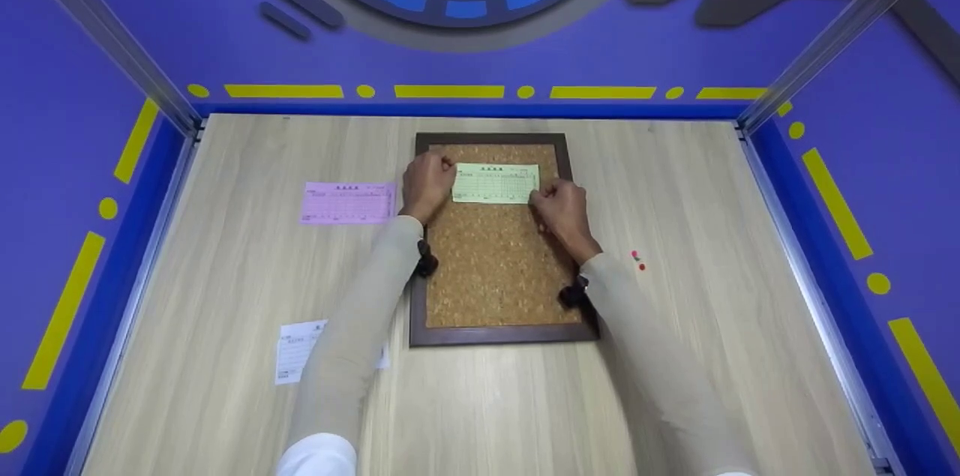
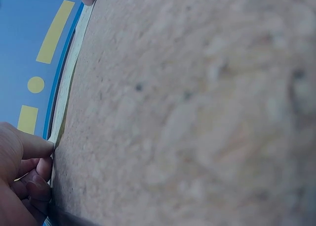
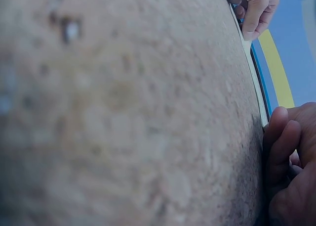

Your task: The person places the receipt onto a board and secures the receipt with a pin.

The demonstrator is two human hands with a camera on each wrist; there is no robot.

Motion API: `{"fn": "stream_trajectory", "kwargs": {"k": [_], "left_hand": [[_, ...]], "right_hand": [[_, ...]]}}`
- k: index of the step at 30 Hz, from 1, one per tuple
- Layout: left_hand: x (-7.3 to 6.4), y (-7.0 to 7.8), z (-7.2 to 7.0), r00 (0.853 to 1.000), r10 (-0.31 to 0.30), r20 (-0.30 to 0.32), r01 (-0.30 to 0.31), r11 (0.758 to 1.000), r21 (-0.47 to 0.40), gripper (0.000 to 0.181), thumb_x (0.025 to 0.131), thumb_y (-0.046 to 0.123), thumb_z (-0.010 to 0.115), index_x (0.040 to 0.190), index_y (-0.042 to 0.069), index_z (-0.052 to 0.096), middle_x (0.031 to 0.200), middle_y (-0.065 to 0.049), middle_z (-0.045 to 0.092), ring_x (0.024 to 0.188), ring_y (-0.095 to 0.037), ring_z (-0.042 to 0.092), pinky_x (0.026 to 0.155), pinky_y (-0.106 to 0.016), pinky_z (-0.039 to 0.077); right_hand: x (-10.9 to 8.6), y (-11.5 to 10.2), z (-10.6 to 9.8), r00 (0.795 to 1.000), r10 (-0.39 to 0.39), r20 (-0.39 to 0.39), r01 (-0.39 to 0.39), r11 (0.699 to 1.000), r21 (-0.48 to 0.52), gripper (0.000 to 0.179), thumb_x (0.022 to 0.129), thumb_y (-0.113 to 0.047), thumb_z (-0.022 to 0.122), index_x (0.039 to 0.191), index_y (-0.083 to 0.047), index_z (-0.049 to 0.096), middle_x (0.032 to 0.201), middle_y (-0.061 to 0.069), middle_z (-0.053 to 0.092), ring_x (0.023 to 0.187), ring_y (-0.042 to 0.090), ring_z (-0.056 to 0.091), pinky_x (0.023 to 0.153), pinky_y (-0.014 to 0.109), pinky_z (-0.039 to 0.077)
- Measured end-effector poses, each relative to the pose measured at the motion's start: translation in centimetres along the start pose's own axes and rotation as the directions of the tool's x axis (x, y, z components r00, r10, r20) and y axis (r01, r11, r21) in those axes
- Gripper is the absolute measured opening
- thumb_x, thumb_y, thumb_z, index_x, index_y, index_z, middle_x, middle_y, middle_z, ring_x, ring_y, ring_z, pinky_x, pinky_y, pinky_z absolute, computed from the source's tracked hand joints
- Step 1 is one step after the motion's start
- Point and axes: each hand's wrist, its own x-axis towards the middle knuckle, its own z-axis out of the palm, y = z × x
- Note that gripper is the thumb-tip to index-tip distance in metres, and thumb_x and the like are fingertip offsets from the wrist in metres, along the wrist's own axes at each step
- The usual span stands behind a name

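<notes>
Cork board: across its upper part, the green slip, long axis crosswise, between left hand, pinching its left end, and right hand, pinching its lower right corner, neither nearer; wrist views show it nearly edge-on, head view alone small red pieces

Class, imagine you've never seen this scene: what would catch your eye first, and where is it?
First, the pale green slip over the upper part of the corkboard, with the left hand at its left end and the right hand at its right. Then the purplish-pink slip left of the board, and the blue-purple back wall with yellow markings.
</notes>
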Motion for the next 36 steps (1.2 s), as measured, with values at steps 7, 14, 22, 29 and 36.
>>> {"fn": "stream_trajectory", "kwargs": {"k": [7, 14, 22, 29, 36], "left_hand": [[0.0, 0.0, 0.0, 1.0, 0.003, 0.002, -0.003, 1.0, 0.003, 0.009, 0.104, 0.011, 0.068, 0.103, 0.009, 0.077, 0.094, -0.004, 0.074, 0.084, -0.02, 0.065, 0.076, -0.044, 0.055], [-0.1, 0.1, 0.0, 1.0, -0.002, -0.004, 0.003, 1.0, 0.011, 0.01, 0.104, 0.011, 0.068, 0.103, 0.008, 0.077, 0.096, -0.005, 0.075, 0.085, -0.021, 0.066, 0.078, -0.045, 0.056], [0.0, -0.1, 0.1, 1.0, -0.015, -0.001, 0.015, 1.0, 0.005, 0.008, 0.104, 0.011, 0.07, 0.105, 0.008, 0.077, 0.097, -0.004, 0.075, 0.088, -0.021, 0.067, 0.08, -0.045, 0.056], [0.1, -0.2, 0.2, 1.0, 0.0, -0.009, 0.0, 1.0, -0.001, 0.009, 0.102, 0.009, 0.071, 0.107, 0.007, 0.079, 0.098, -0.006, 0.076, 0.09, -0.024, 0.07, 0.082, -0.047, 0.058], [0.2, -0.2, 0.1, 1.0, 0.013, -0.008, -0.013, 1.0, -0.006, 0.012, 0.102, 0.009, 0.07, 0.11, 0.007, 0.079, 0.098, -0.007, 0.077, 0.09, -0.025, 0.071, 0.082, -0.048, 0.058]], "right_hand": [[0.0, 0.0, 0.0, 0.999, -0.037, -0.015, 0.037, 0.999, 0.007, 0.018, 0.095, -0.006, 0.066, 0.077, -0.008, 0.061, 0.063, 0.003, 0.063, 0.041, 0.01, 0.055, 0.036, 0.019, 0.038], [-0.1, 0.0, 0.0, 0.999, -0.04, -0.011, 0.04, 0.999, 0.026, 0.02, 0.096, -0.006, 0.067, 0.077, -0.009, 0.06, 0.062, 0.003, 0.062, 0.04, 0.01, 0.055, 0.035, 0.02, 0.039], [-0.4, 0.1, -0.2, 0.999, -0.041, -0.015, 0.042, 0.998, 0.048, 0.017, 0.097, -0.006, 0.067, 0.08, -0.005, 0.063, 0.065, 0.006, 0.065, 0.042, 0.015, 0.062, 0.037, 0.024, 0.048], [-1.3, 0.1, -0.7, 0.999, -0.036, -0.013, 0.037, 0.994, 0.104, 0.012, 0.098, -0.008, 0.066, 0.086, -0.004, 0.067, 0.068, 0.008, 0.068, 0.045, 0.019, 0.066, 0.039, 0.03, 0.054], [-2.3, 0.1, -1.6, 0.994, -0.097, -0.059, 0.1, 0.994, 0.048, 0.012, 0.099, -0.008, 0.07, 0.089, -0.002, 0.071, 0.071, 0.008, 0.069, 0.047, 0.015, 0.065, 0.04, 0.024, 0.051]]}}
